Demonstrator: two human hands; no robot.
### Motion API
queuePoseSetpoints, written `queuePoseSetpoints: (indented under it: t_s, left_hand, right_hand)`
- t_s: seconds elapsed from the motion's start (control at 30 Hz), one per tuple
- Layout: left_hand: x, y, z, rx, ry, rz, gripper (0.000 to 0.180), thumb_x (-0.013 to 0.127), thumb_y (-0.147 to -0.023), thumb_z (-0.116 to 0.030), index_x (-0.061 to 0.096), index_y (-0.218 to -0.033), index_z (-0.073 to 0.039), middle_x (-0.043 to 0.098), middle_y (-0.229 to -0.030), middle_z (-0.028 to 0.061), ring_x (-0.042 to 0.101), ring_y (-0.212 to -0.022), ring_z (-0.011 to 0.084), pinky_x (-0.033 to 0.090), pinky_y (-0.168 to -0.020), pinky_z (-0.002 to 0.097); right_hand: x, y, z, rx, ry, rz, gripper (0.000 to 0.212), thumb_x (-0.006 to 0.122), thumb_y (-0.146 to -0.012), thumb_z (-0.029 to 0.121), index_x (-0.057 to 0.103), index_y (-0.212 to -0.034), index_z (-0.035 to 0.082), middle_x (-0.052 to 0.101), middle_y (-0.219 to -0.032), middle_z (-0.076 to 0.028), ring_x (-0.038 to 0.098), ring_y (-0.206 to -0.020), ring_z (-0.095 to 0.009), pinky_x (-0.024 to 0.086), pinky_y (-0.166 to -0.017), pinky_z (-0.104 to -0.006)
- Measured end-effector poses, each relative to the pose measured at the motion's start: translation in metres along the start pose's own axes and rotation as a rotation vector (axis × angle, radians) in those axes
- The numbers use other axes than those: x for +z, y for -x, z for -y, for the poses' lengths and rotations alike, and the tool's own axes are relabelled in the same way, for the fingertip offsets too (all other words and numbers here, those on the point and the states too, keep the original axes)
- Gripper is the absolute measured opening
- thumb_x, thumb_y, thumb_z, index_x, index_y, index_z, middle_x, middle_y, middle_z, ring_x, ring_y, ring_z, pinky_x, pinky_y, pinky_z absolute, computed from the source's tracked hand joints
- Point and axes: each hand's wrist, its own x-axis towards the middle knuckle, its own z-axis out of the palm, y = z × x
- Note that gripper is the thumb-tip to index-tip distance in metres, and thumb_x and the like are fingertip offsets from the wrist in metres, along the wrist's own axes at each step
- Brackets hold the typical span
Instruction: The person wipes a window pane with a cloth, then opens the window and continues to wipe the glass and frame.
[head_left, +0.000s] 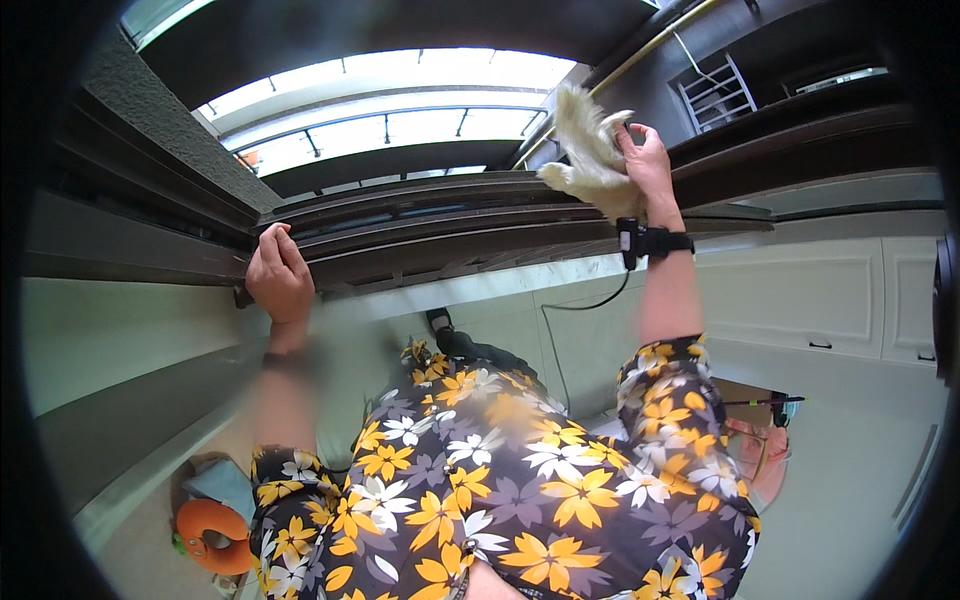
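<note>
Up at the open window, my right hand [647,165] is closed on a cream, furry thing [588,150]. It has several shaggy lobes like limbs or flaps; whether it is a plush toy or a fluffy cloth I cannot tell. It lies over the dark window frame [450,225], part of it sticking out past the sill. My left hand [280,272] is curled into a fist at the frame's left corner, fingers bent inward. Anything inside that fist is hidden. A black strap with a small box [645,243] circles my right wrist, a cable trailing from it.
Outside are a balcony railing [385,125], a yellowish pipe [650,45] and a barred window [717,95]. White cabinets [790,290] stand to the right. An orange ring-shaped cushion [213,537] lies at lower left, and a pink item [757,455] at lower right.
</note>
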Motion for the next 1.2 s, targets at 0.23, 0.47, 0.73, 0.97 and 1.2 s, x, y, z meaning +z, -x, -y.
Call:
queuePoseSetpoints:
  t_s: [0.23,0.47,0.73,0.97,1.2]
  left_hand:
    - [0.001,0.001,-0.001,0.001,0.003,-0.001,0.013,0.053,-0.1,-0.013,0.064,-0.097,-0.008,0.069,-0.082,0.0118,0.067,-0.07,0.0328,0.052,-0.061,0.0403]
    - [0.002,-0.002,-0.002,0.004,0.021,-0.002,0.015,0.052,-0.102,-0.016,0.064,-0.099,-0.009,0.068,-0.08,0.0121,0.066,-0.07,0.0331,0.051,-0.06,0.041]
    - [-0.001,0.0,-0.003,0.003,0.013,-0.007,0.015,0.051,-0.102,-0.016,0.065,-0.101,-0.01,0.068,-0.081,0.0123,0.066,-0.071,0.0342,0.051,-0.061,0.042]
    - [0.0,-0.001,-0.003,0.006,0.028,-0.004,0.014,0.052,-0.102,-0.016,0.065,-0.102,-0.009,0.068,-0.081,0.0122,0.066,-0.07,0.0336,0.051,-0.061,0.0411]
    - [-0.003,0.0,-0.004,-0.007,0.012,0.009,0.012,0.053,-0.1,-0.014,0.065,-0.099,-0.009,0.069,-0.082,0.0108,0.066,-0.069,0.0319,0.051,-0.06,0.0394]
  right_hand:
    - [-0.051,0.007,0.011,-0.377,-0.037,-0.326,0.035,0.076,-0.086,0.015,0.063,-0.118,0.008,0.071,-0.098,-0.016,0.07,-0.085,-0.029,0.054,-0.077,-0.0383]
    - [-0.001,0.04,-0.021,-0.368,0.521,0.113,0.027,0.059,-0.089,0.006,0.065,-0.114,0.013,0.07,-0.091,-0.019,0.068,-0.084,-0.039,0.054,-0.074,-0.0484]
    - [0.015,0.044,-0.039,-0.518,0.39,0.08,0.015,0.073,-0.081,0.017,0.075,-0.096,0.012,0.071,-0.1,-0.007,0.067,-0.096,-0.029,0.054,-0.083,-0.042]
    - [0.024,0.023,-0.027,-0.47,0.568,0.321,0.027,0.063,-0.09,0.033,0.074,-0.093,0.009,0.071,-0.103,-0.012,0.065,-0.098,-0.03,0.054,-0.083,-0.0433]
    - [0.038,0.032,-0.02,-0.595,0.511,0.358,0.032,0.054,-0.096,0.03,0.073,-0.087,0.006,0.07,-0.096,-0.012,0.065,-0.101,-0.03,0.053,-0.086,-0.0422]
